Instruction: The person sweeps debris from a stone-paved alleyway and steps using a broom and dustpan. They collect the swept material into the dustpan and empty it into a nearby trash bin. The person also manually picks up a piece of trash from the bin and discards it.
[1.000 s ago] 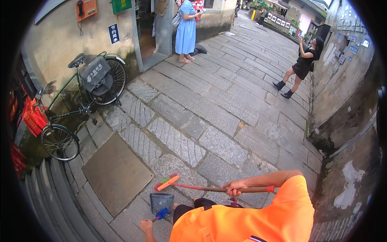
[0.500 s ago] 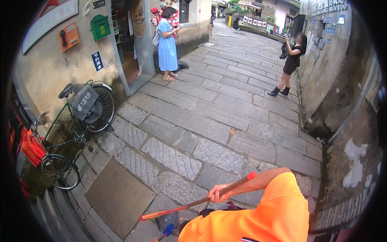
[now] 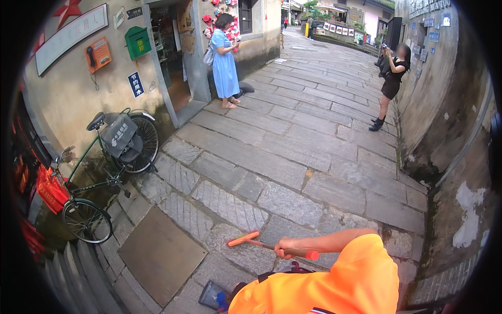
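My right hand (image 3: 284, 247) is wrapped round the brown handle of a broom (image 3: 243, 238). Its narrow orange head lies over the paving stones ahead and to the left of the hand. The handle's red end cap points right, below my bare forearm. A grey dustpan (image 3: 209, 294) with a blue part stands at the lower edge, beside my orange sleeve and body. My left hand is out of sight.
A green bicycle (image 3: 104, 180) with a grey bag leans by the left wall, near steps (image 3: 86, 272). A metal cover plate (image 3: 163, 256) lies in the stone paving (image 3: 293, 201). People stand farther up the lane, a blue-dressed person (image 3: 225, 63) and a dark-clothed person (image 3: 393, 78).
The broom has swung from lower left to farther forward, its head now away from the dustpan. The dustpan shows more fully. The whole view has shifted slightly right.
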Motion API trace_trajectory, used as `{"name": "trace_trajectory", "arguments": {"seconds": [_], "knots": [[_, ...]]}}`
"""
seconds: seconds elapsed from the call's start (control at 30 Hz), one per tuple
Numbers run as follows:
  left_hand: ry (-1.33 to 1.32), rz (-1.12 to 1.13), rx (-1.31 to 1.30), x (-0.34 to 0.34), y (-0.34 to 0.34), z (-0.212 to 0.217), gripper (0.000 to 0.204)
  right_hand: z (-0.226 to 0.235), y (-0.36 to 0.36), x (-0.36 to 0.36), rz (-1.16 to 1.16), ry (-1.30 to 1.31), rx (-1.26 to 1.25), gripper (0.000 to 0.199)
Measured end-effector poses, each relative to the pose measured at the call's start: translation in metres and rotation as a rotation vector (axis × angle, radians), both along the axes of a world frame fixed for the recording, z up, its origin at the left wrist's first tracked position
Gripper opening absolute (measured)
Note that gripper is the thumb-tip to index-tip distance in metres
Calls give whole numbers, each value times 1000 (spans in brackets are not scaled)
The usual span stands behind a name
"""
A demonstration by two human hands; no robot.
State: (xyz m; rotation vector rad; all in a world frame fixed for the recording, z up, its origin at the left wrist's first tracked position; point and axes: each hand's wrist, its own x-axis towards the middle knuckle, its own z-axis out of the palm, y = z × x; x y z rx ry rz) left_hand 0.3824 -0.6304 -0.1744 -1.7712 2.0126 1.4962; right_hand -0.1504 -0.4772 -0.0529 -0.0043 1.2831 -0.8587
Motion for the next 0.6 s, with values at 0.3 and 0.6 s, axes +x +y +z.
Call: {"name": "trace_trajectory", "arguments": {"seconds": [0.3, 0.6], "knots": [[-63, 55, -253, 69, 58, 35, 37, 43, 4, 32, -261, -291, 24, 13], [-439, 148, -460, 68, 91, 89, 50, 7, -4, 38, -316, -512, 5, 14]]}}
